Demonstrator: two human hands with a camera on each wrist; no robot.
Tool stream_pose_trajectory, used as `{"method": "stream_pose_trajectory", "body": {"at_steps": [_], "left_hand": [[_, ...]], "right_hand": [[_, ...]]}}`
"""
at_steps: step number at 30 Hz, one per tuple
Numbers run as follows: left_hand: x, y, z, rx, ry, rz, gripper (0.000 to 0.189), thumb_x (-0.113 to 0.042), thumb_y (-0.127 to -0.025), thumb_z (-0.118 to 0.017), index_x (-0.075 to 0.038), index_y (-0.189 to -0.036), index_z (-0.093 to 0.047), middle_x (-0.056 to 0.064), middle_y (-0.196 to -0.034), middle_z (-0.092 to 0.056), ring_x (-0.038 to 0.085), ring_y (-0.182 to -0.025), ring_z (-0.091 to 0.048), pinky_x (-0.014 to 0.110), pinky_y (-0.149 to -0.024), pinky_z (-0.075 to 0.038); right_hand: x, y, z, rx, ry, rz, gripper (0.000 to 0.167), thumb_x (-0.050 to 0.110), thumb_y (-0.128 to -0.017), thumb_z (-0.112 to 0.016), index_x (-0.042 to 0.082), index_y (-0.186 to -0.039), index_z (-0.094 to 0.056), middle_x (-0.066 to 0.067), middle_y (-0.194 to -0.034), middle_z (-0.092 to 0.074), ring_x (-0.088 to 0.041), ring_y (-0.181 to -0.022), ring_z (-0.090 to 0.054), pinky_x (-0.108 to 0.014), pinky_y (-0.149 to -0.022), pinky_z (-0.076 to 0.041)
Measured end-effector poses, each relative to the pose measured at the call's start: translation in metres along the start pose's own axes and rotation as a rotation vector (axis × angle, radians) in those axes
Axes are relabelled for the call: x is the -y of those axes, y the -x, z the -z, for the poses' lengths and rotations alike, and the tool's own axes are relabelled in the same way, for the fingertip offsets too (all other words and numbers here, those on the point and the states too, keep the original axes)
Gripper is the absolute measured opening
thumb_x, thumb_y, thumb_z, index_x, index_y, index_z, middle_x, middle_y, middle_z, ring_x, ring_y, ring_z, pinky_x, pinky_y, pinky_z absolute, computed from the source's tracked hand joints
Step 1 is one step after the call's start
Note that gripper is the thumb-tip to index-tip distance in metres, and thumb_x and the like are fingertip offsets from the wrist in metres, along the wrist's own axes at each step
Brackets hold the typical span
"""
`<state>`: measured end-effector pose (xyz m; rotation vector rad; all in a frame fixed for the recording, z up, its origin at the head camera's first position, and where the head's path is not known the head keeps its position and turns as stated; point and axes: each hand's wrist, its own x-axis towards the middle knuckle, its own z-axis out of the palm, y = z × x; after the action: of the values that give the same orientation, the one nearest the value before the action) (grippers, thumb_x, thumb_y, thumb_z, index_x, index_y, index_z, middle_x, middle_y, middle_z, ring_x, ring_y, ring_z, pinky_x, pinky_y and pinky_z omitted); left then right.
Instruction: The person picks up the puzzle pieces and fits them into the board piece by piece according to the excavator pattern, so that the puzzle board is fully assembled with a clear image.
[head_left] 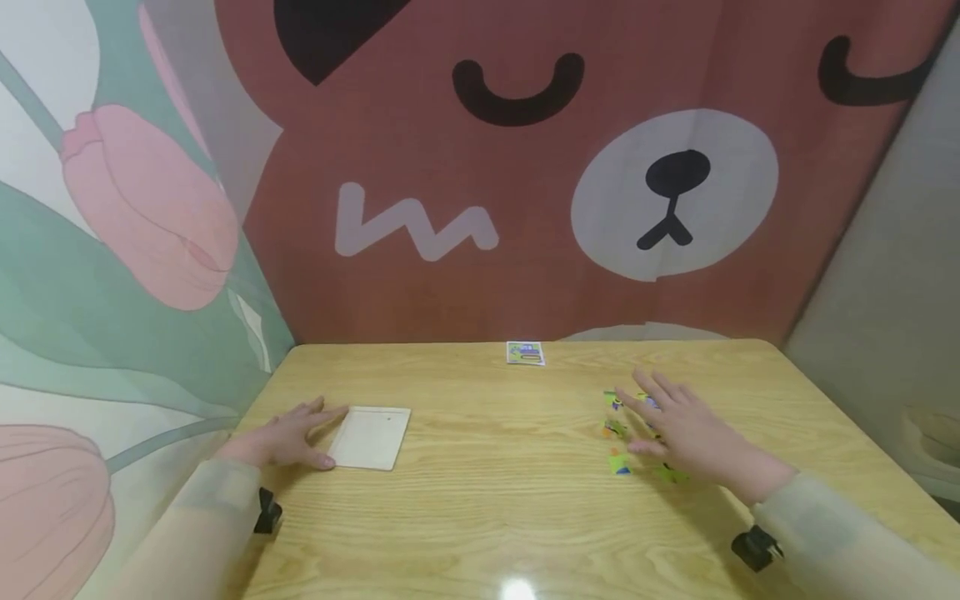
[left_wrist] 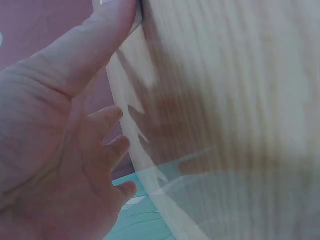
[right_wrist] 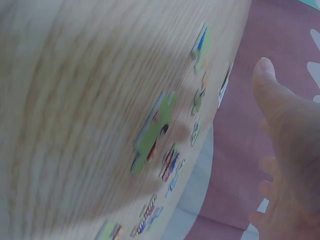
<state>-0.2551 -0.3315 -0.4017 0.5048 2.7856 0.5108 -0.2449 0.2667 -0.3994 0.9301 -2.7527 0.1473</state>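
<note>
Over puzzle pieces (head_left: 619, 464) lying beneath and just left of the spread, empty fingers, hovers with the right hand (head_left: 686, 433), the nearer one, while resting the left hand (head_left: 288, 435), unclenched, at the left edge of the white board (head_left: 371, 438).

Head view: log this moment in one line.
left hand: touches white board | right hand: hovers above puzzle pieces | picture card: near back of table

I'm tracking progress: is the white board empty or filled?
Empty: the white board shows a bare surface; the puzzle pieces lie on the table by the right hand.
</note>
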Motion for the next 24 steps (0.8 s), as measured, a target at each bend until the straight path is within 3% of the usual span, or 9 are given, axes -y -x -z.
{"method": "stream_pose_trajectory", "body": {"at_steps": [4,6,7,12,16,20,24], "left_hand": [[0.015,-0.013,-0.003,0.006,-0.005,-0.022,0.102,-0.056,-0.071,-0.08,-0.012,-0.152,-0.037,0.042,-0.151,-0.015,0.064,-0.135,-0.013,0.083,-0.096,-0.009],[0.026,-0.024,-0.006,0.023,-0.021,-0.007,0.107,-0.06,-0.066,-0.081,-0.015,-0.153,-0.037,0.04,-0.152,-0.014,0.062,-0.137,-0.013,0.083,-0.097,-0.007],[0.025,-0.027,-0.005,0.037,-0.03,0.011,0.107,-0.058,-0.066,-0.082,-0.015,-0.153,-0.037,0.039,-0.153,-0.014,0.06,-0.138,-0.012,0.082,-0.099,-0.007],[-0.004,-0.024,0.008,0.11,-0.088,0.093,0.106,-0.046,-0.068,-0.086,-0.01,-0.153,-0.036,0.039,-0.153,-0.015,0.061,-0.137,-0.013,0.079,-0.102,-0.008],[-0.018,-0.024,0.007,0.101,-0.105,0.093,0.104,-0.049,-0.071,-0.084,-0.009,-0.154,-0.034,0.038,-0.153,-0.016,0.06,-0.138,-0.013,0.078,-0.103,-0.009],[-0.032,-0.037,-0.006,0.045,-0.081,0.06,0.105,-0.055,-0.072,-0.082,-0.011,-0.154,-0.034,0.037,-0.154,-0.016,0.058,-0.139,-0.013,0.076,-0.105,-0.01],[-0.055,-0.055,-0.018,0.018,-0.027,0.073,0.106,-0.058,-0.07,-0.082,-0.016,-0.155,-0.035,0.032,-0.157,-0.015,0.053,-0.142,-0.011,0.072,-0.109,-0.007]], "right_hand": [[0.006,0.0,0.001,0.043,-0.1,-0.027,0.072,0.045,-0.092,-0.067,0.009,-0.15,-0.043,-0.024,-0.158,-0.022,-0.049,-0.144,-0.013,-0.067,-0.111,-0.016],[0.01,0.0,0.003,0.065,-0.133,-0.04,0.072,0.047,-0.093,-0.065,0.008,-0.15,-0.044,-0.023,-0.159,-0.021,-0.048,-0.144,-0.012,-0.067,-0.111,-0.016],[0.011,0.001,0.003,0.073,-0.142,-0.044,0.071,0.047,-0.094,-0.064,0.008,-0.15,-0.043,-0.022,-0.159,-0.02,-0.048,-0.144,-0.011,-0.068,-0.11,-0.016],[0.015,0.001,0.001,0.08,-0.162,-0.048,0.071,0.047,-0.094,-0.063,0.008,-0.15,-0.043,-0.022,-0.16,-0.019,-0.048,-0.144,-0.012,-0.071,-0.107,-0.018],[0.014,-0.001,0.0,0.035,-0.209,-0.036,0.065,0.035,-0.091,-0.072,0.006,-0.145,-0.049,-0.025,-0.152,-0.034,-0.049,-0.138,-0.026,-0.071,-0.102,-0.029],[0.015,-0.005,-0.001,-0.009,-0.302,-0.05,0.05,0.016,-0.085,-0.079,0.007,-0.132,-0.062,-0.016,-0.127,-0.054,-0.039,-0.117,-0.047,-0.057,-0.091,-0.045],[0.017,-0.011,-0.005,0.048,-0.402,-0.088,0.028,0.006,-0.085,-0.077,0.011,-0.113,-0.071,-0.004,-0.105,-0.058,-0.025,-0.096,-0.051,-0.041,-0.077,-0.047]]}}
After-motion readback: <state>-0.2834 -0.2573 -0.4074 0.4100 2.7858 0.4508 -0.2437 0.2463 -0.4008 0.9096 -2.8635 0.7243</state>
